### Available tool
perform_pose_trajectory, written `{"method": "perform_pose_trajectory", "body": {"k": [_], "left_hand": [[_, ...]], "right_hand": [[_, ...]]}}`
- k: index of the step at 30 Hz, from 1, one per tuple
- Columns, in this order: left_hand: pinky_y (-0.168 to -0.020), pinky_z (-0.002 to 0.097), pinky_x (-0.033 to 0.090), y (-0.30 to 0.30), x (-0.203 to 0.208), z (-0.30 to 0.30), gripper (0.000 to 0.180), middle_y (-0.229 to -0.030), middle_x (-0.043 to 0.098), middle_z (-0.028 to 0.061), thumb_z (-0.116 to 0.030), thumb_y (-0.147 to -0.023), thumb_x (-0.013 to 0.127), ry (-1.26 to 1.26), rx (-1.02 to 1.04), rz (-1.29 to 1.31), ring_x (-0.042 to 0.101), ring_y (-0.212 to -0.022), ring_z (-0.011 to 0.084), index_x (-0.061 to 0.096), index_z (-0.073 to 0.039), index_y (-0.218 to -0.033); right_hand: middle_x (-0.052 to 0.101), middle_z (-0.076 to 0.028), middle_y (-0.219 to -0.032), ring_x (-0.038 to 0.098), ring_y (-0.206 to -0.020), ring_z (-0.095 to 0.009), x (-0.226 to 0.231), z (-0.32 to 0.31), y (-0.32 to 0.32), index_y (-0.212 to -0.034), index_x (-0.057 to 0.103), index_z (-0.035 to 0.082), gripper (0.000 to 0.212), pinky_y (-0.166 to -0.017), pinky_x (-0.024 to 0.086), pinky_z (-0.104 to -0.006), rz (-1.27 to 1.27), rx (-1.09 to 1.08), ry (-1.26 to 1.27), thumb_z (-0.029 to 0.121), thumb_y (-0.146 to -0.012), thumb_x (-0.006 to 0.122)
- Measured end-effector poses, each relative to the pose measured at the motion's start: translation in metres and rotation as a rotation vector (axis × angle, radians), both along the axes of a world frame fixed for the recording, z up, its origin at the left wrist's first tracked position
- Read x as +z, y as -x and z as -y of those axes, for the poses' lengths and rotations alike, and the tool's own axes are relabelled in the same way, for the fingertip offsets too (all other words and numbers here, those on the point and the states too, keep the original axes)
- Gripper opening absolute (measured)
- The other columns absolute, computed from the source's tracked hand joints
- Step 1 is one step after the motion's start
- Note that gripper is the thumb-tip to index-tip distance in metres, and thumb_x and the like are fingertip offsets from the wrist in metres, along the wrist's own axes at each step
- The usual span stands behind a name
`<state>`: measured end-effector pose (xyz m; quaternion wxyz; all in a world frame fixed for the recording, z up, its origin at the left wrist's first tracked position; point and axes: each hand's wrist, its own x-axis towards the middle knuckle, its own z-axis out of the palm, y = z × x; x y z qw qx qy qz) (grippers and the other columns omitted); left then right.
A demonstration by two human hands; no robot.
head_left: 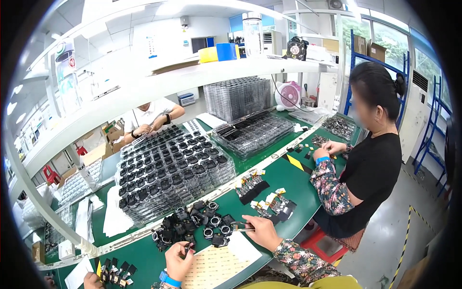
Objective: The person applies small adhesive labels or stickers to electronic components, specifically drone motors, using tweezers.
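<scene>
My left hand (pixel 177 262), with a blue strap at its wrist, pinches a small dark part (pixel 188 248) above a tan printed sheet (pixel 211 270). The fingers cover much of that part. My right hand (pixel 263 233) is closed on a slim metal tool that looks like tweezers (pixel 242 226), its tip pointing left toward a heap of black camera-like modules (pixel 192 222). Several modules carry round silvery rings. Beside the tan sheet, a white sheet (pixel 244 249) lies below my right hand.
Stacked clear trays (pixel 168 173) of black parts stand beyond the heap. Rows of small flex-cable parts (pixel 252 187) lie to the right. A co-worker (pixel 370 154) sits at the right; another person's hand (pixel 92 280) shows at lower left. A white shelf (pixel 192 72) crosses overhead.
</scene>
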<state>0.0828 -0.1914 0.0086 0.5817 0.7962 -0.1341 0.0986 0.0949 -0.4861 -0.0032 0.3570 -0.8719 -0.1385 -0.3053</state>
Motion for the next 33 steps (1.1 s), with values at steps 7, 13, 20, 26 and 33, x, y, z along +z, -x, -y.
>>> {"method": "perform_pose_trajectory", "body": {"k": [7,13,20,26,33], "left_hand": [[-0.055,0.0205,0.044,0.0,-0.017,-0.004,0.023,-0.077,0.055,0.0047,0.001,-0.075,0.064,0.029,-0.018,0.094,0.055,-0.065,0.0086,0.043,-0.004,-0.067],[-0.051,0.0199,0.043,0.011,-0.009,0.0,0.014,-0.079,0.055,0.003,0.0,-0.082,0.06,0.369,-0.094,-0.366,0.053,-0.061,0.0079,0.049,-0.004,-0.074],[-0.052,0.0198,0.042,0.016,0.002,0.008,0.016,-0.085,0.058,0.0032,0.005,-0.084,0.05,0.572,-0.184,-0.49,0.054,-0.063,0.0081,0.049,-0.007,-0.093],[-0.054,0.0174,0.043,0.012,0.008,0.018,0.032,-0.092,0.057,0.0017,0.011,-0.082,0.047,0.604,-0.276,-0.665,0.052,-0.065,0.0053,0.051,-0.004,-0.109],[-0.053,0.0176,0.042,0.008,0.01,0.008,0.036,-0.095,0.058,0.0022,0.01,-0.084,0.045,0.596,-0.289,-0.787,0.053,-0.067,0.0054,0.05,-0.002,-0.117]], "right_hand": [[0.065,-0.009,-0.077,0.065,-0.07,-0.016,-0.004,0.0,-0.007,-0.104,0.062,0.002,0.029,-0.061,0.051,-0.0279,-0.069,0.077,-0.229,0.002,-0.075,0.06],[0.066,-0.003,-0.08,0.058,-0.064,-0.004,-0.018,0.011,-0.021,-0.106,0.061,-0.003,0.026,-0.052,0.044,-0.0206,-0.253,0.232,-0.728,0.002,-0.082,0.054],[0.068,-0.005,-0.085,0.034,-0.047,0.001,0.027,0.001,-0.015,-0.116,0.055,-0.001,0.032,-0.042,0.025,-0.0136,-0.732,0.304,-1.266,0.005,-0.086,0.051],[0.067,-0.006,-0.083,0.04,-0.05,0.002,0.03,-0.018,-0.023,-0.123,0.05,0.003,0.037,-0.04,0.025,-0.0142,-0.883,0.429,-1.274,0.005,-0.086,0.046],[0.067,-0.012,-0.087,0.035,-0.047,0.002,0.036,-0.042,-0.016,-0.127,0.046,0.005,0.042,-0.04,0.023,-0.0134,-1.002,0.403,-1.166,-0.001,-0.086,0.046]]}}
